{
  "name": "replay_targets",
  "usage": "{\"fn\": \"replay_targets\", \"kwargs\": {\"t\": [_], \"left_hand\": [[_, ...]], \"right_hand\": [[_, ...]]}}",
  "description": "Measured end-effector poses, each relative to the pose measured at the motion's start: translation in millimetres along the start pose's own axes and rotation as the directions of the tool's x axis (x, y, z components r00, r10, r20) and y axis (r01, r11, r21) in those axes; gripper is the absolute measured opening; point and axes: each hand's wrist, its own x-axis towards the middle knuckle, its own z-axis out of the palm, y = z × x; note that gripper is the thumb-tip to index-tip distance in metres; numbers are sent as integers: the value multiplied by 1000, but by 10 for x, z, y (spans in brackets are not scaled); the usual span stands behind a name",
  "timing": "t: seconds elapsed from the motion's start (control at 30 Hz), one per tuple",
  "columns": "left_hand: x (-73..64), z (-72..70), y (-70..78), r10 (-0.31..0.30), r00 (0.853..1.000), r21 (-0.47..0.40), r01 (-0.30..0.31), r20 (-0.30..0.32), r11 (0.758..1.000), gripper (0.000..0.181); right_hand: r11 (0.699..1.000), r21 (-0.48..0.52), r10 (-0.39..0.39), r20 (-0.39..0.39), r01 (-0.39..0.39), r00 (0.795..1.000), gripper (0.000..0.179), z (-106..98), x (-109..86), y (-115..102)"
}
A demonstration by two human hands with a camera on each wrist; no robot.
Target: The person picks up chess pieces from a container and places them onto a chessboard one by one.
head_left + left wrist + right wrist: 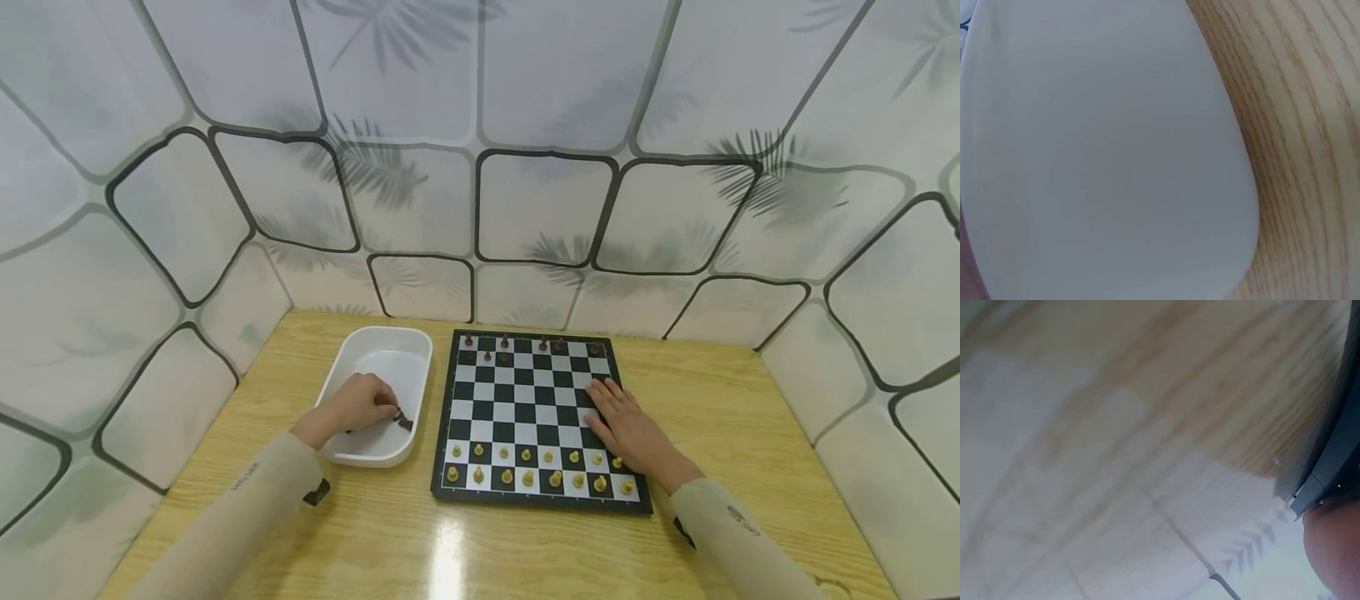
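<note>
In the head view my left hand (362, 402) reaches into a white tray (422, 358) at the left. Its curled fingers and thumb pinch at a small dark chess piece (398, 412), and more dark pieces (406, 423) lie right beside the fingertips. My right hand (626, 427) rests flat, fingers stretched, on the right side of a black-and-white chessboard (525, 392). Yellow pieces (556, 478) fill the two rows nearest me. Several dark red pieces (505, 342) stand on the far rows. The tray's pale wall (1110, 156) fills most of the left wrist view.
The wooden table (390, 533) carries the tray and, to its right, the chessboard. A patterned curtain (420, 200) encloses the back and both sides. In the right wrist view, the board's dark edge (1335, 444) rises beside the wood.
</note>
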Motion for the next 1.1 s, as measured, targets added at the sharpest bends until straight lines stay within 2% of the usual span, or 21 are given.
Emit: {"fn": "replay_targets", "kwargs": {"t": [0.33,0.47,0.6,0.8,0.97,1.1], "left_hand": [[-2,14,29,24,1000,47,-23,-15,999,5],[5,19,20,13,997,17,-12,-71,1000,6],[16,6,29,9,986,-14,-11,-168,1000,5],[14,-29,87,33,949,-10,-38,-314,999,8],[26,-47,140,45,900,-35,-67,-434,997,7],[38,-75,194,84,864,-56,-128,-496,990,6]], "right_hand": [[1000,-7,-2,-1,2,1000,64,22,6,9],[1000,-11,-3,1,3,1000,64,24,10,8],[1000,0,-2,-2,2,1000,63,20,9,10],[1000,0,-2,-5,2,1000,63,25,7,12],[1000,-1,-4,-5,4,1000,63,26,10,10],[1000,0,-1,-2,1,1000,63,26,11,15]]}}
